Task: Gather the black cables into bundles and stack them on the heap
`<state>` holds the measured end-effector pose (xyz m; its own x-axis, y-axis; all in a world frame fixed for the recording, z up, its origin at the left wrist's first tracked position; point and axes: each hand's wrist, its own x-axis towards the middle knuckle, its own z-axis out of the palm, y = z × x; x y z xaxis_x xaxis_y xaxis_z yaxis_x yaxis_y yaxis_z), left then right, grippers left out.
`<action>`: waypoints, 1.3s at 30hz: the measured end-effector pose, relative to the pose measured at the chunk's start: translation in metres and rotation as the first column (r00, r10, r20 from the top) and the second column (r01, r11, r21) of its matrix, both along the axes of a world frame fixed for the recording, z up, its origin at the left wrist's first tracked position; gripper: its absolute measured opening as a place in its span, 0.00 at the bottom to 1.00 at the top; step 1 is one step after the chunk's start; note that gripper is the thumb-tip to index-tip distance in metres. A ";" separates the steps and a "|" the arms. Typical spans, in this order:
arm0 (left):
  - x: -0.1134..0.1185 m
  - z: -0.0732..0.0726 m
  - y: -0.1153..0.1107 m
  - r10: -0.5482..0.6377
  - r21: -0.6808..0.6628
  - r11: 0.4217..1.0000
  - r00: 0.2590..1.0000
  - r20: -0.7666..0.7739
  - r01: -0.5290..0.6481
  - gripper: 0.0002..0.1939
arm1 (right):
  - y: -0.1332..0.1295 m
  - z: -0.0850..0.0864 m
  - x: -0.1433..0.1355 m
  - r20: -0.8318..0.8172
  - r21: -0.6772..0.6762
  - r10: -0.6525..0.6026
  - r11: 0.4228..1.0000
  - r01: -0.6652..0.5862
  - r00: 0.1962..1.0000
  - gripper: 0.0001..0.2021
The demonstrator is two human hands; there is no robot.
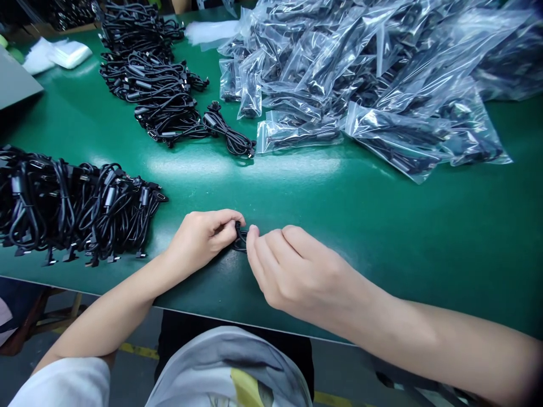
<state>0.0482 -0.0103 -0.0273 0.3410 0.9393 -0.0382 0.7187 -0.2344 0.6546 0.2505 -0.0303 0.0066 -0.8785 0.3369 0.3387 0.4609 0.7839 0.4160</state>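
A black cable (241, 242) lies between my two hands just above the green table, near its front edge; only a small looped part and a dark end show. My left hand (203, 236) pinches it with thumb and forefinger. From the other side, my right hand (292, 265) comes up to the loop with its fingers pressed together; what sits inside them is hidden. To the left of my left hand lies a row of coiled black cables (80, 209) with their plugs toward the front edge.
Another heap of coiled cables (153, 85) runs along the back left, with a single bundle (229, 131) beside it. Clear zip bags holding dark cables (365, 73) are piled at the back right. White plastic bags (63, 53) and a grey box (17, 79) are at the left.
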 end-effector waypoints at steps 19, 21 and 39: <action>0.000 0.003 0.001 0.044 -0.130 0.991 0.992 0.120 -0.029 0.13 | 0.001 0.001 0.002 -0.006 0.025 0.001 1.000 -0.001 1.000 0.16; 0.001 0.004 0.001 0.049 -0.138 0.990 0.990 0.129 -0.031 0.14 | 0.000 0.001 0.002 0.006 0.044 -0.004 0.999 0.004 1.000 0.16; -0.002 0.004 0.000 0.053 -0.257 0.966 0.978 0.203 0.001 0.12 | 0.002 -0.001 0.005 -0.023 0.043 0.028 0.999 -0.027 0.999 0.12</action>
<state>0.0461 -0.0108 -0.0233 0.3421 0.9163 -0.2083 0.5652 -0.0235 0.8246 0.2556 -0.0280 0.0057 -0.8787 0.2975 0.3733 0.4498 0.7778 0.4389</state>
